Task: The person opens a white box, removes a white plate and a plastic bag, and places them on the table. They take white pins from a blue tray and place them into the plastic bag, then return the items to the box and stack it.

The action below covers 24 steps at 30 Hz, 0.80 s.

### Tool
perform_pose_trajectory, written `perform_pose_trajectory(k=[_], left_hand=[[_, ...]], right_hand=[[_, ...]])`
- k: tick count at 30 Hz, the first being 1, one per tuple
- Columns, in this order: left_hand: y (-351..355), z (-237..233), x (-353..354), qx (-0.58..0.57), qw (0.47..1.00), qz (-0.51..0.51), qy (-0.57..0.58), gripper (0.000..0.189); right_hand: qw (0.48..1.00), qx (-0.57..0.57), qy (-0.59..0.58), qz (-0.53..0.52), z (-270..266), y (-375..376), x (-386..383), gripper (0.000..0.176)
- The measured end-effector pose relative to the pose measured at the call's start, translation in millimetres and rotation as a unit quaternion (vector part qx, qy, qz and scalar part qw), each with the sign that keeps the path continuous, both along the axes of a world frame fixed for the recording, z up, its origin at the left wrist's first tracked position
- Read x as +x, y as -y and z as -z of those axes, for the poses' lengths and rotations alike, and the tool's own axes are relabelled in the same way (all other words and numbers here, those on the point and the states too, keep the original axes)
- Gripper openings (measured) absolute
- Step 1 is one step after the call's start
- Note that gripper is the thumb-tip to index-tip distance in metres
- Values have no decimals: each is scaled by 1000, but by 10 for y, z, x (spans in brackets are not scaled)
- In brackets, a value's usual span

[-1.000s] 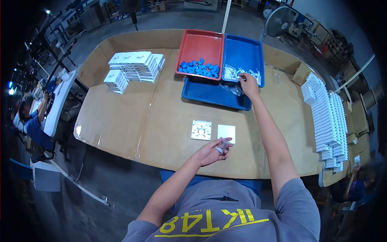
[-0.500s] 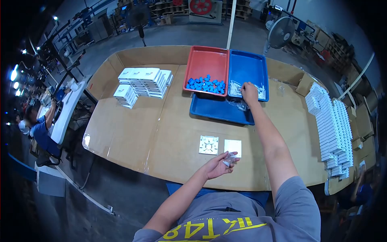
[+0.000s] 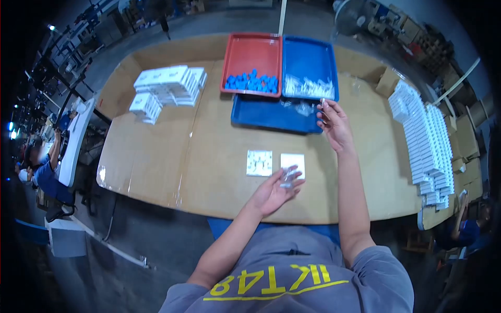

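Note:
My left hand (image 3: 271,195) is palm up near the table's front, its fingers closed on a small clear plastic bag (image 3: 288,177). The bag's contents are too blurred to make out. Just beyond it lies a plain white square plate (image 3: 293,163), partly covered by the fingers. Left of that plate is another white square plate (image 3: 259,163) with moulded detail on its face. My right hand (image 3: 336,127) is raised at the front corner of the blue tray (image 3: 308,57) of white pieces (image 3: 309,87). A small white piece (image 3: 323,102) is pinched between thumb and finger.
A red tray (image 3: 253,55) with several blue parts (image 3: 250,82) stands beside the blue tray. In front, a lower blue tray (image 3: 271,117) holds clear plastic bags (image 3: 303,108). White stacks stand at left (image 3: 169,83) and right (image 3: 425,141). Other people sit at both far sides.
My right hand has come out of the blue tray, back toward me, with a small white piece. My left hand still holds the bag. The whole view has shifted with my head.

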<state>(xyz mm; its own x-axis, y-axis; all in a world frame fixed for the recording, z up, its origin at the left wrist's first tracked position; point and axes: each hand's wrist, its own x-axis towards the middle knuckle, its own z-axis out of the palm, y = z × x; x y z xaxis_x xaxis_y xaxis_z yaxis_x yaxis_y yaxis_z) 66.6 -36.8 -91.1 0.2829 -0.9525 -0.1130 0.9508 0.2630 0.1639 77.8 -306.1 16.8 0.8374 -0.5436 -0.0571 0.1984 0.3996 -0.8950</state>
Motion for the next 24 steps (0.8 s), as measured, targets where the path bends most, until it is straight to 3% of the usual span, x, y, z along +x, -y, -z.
perform_pose_trajectory(k=[2,7,16,22,24], left_hand=[[-36,-329,-24,-2,999,-28,33,53],[-132,-588,-40,-7,997,-59,49,57],[-145,-652,-205,25,996,-15,82,58],[-144,-677,-295,52,992,-12,110,53],[-131,-675,-316,53,992,-5,116,52]], right_hand=[[996,-73,-50,-20,60,-229,-270,22],[976,-182,-90,-76,69,-682,-779,14],[924,-346,-65,-149,-380,-719,-1029,10],[858,-423,-84,-277,-534,-608,-1002,11],[859,-404,-63,-308,-532,-581,-962,11]])
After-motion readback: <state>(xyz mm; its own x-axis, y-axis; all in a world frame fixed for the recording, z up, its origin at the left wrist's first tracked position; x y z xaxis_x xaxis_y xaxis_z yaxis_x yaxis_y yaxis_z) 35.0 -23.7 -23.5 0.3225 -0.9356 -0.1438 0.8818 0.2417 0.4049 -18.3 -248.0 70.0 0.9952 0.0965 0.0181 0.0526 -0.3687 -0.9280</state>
